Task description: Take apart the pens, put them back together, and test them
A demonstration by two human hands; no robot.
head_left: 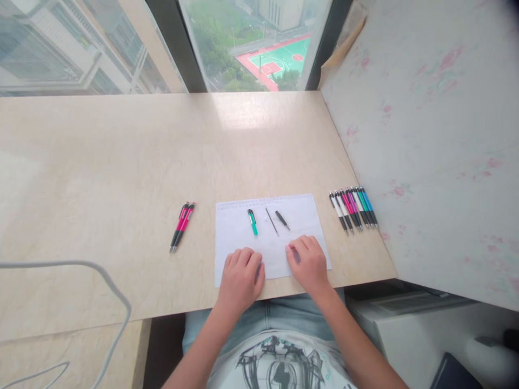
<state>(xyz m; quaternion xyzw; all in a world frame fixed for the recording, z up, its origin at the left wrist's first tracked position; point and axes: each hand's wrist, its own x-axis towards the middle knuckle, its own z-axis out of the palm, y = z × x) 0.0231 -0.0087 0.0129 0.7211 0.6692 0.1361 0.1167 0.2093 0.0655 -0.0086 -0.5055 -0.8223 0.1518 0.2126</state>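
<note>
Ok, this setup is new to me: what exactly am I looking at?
There's no machine: these are a person's bare hands, seen by one head-worn camera looking forward and down. The left hand and right hand rest, loosely curled, at the near part of a white paper sheet; nothing held is visible. Beyond them on the sheet lie a green pen barrel, a thin dark refill and a black pen grip. Two pink pens lie left, a row of assorted pens right.

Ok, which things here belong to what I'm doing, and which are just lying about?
Likely in the job: paper, green pen barrel, thin refill, black pen part.

Likely just lying about: grey cable; perhaps also the two pink pens and row of pens.
</note>
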